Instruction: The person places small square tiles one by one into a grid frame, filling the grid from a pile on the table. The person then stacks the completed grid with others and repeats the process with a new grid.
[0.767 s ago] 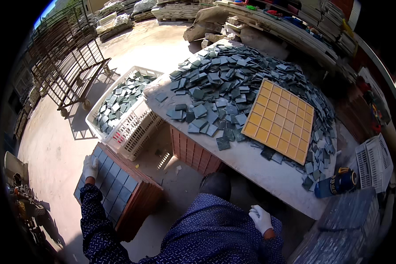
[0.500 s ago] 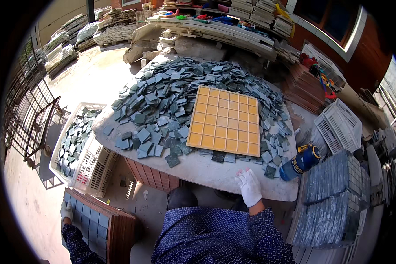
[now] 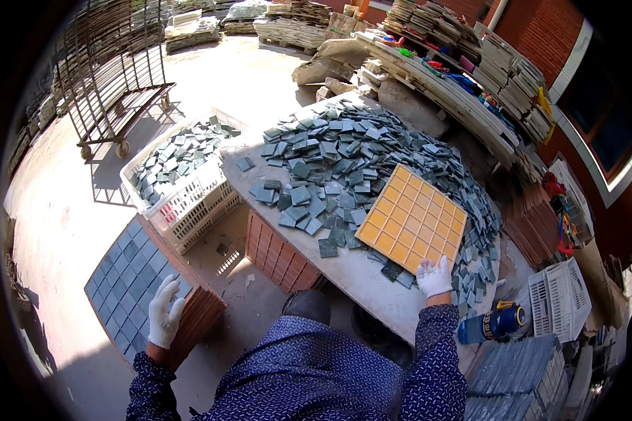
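Note:
My left hand [image 3: 164,314], in a white glove, is raised beside a stack of brown trays topped with a grid of grey-green square tiles [image 3: 128,277]. Its fingers are apart and hold nothing. At the near right corner of a yellow gridded tray [image 3: 412,223] is my right hand [image 3: 435,277], also white-gloved. Those fingers are spread at the tray's edge; whether they press on it I cannot make out. The tray's square cells hold no tiles. It lies tilted on a heap of loose grey-green tiles [image 3: 344,147] spread over a pale table [image 3: 361,281].
Left of the table stands a white crate [image 3: 196,207] filled with loose tiles. A blue bottle [image 3: 491,323] lies at the right, near a white basket [image 3: 559,300] and bundled tiles [image 3: 516,375]. Brown gridded trays [image 3: 281,254] stand under the table. A metal cart [image 3: 116,88] is farther left.
My view has turned left. My left hand has come away from the far side of the tiled stack and opened. My right hand has moved from the tabletop to the yellow tray's corner.

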Demonstrator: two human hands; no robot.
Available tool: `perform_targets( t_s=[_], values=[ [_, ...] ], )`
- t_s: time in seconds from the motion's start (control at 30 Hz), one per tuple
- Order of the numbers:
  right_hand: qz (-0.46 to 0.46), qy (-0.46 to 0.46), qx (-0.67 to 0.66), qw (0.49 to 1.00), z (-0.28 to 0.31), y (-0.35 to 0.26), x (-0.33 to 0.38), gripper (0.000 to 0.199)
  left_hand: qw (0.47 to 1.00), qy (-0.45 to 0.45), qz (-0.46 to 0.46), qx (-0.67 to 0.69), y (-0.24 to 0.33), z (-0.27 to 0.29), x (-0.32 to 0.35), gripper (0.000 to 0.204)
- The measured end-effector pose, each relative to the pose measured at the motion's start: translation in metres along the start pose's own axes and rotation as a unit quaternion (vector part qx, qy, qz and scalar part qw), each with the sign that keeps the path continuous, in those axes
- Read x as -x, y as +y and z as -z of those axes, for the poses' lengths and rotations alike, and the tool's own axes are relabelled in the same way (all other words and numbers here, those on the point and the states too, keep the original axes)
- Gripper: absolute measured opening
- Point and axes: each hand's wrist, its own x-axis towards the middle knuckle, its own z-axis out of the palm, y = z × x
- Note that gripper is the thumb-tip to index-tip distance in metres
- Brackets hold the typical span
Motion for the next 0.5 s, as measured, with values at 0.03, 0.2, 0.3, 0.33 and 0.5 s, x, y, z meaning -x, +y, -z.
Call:
perform_targets(
  t_s=[0.03, 0.2, 0.3, 0.33, 0.5],
  values=[
    [-0.009, 0.059, 0.016, 0.998, 0.0, 0.011, 0.001, 0.069, 1.0, -0.01, -0.03, -0.002, 0.011, -0.011, 0.009, 0.037],
    [-0.06, 0.046, -0.039, 0.996, 0.047, 0.03, -0.003, 0.08, 0.982, -0.167, -0.046, 0.076, 0.036, -0.083, 0.067, 0.031],
    [-0.053, 0.045, -0.182, 0.981, 0.037, 0.028, -0.009, 0.086, 0.948, -0.293, -0.069, 0.105, 0.045, -0.112, 0.105, 0.035],
    [-0.041, 0.041, -0.179, 0.982, 0.038, 0.029, -0.011, 0.085, 0.94, -0.308, -0.086, 0.117, 0.045, -0.12, 0.115, 0.037],
    [-0.052, -0.067, -0.113, 0.99, 0.041, 0.014, -0.023, 0.052, 0.933, -0.322, -0.102, 0.125, 0.043, -0.129, 0.126, 0.036]
  ],
)
